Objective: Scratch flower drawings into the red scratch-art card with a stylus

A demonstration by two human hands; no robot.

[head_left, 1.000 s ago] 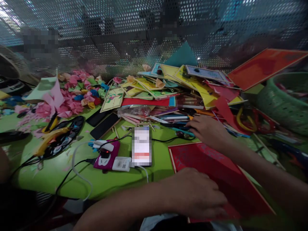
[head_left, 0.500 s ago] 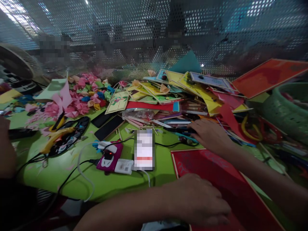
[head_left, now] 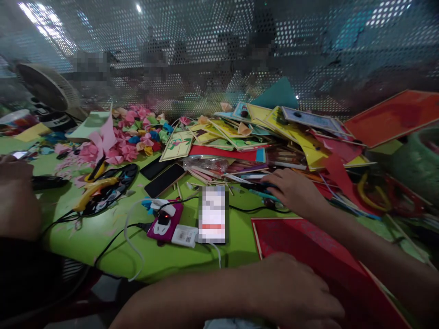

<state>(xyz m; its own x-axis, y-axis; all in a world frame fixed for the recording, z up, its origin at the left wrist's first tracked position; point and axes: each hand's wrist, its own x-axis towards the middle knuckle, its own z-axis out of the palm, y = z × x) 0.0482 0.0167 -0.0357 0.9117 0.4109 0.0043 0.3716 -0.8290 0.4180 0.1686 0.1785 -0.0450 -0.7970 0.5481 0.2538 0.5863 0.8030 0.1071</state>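
Observation:
My left hand [head_left: 298,292] lies palm down over a red framed panel [head_left: 308,237], its fingers stretched to the right. That panel has thin pale sticks along its edges and a faint pattern near the top. Beyond it, my right hand [head_left: 290,189] reaches into a heap of pens and sticks, fingers extended and slightly bent. Its fingertips touch dark and blue slim things [head_left: 264,192]; I cannot make out their kind. A lit phone [head_left: 212,214] lies left of the panel, with a white cable at its lower end.
A magenta power strip [head_left: 164,224] with plugs sits beside the phone. A yellow glue gun [head_left: 98,189], dark phones [head_left: 164,180], pink paper flowers [head_left: 126,146] and piled cards [head_left: 240,128] cover the table. Another person's hand [head_left: 17,196] is at left; a green basket [head_left: 414,155] at right.
The view has shifted slightly, so the table things appear farther right. My right hand stays at the pen heap and my left hand stays on the red panel.

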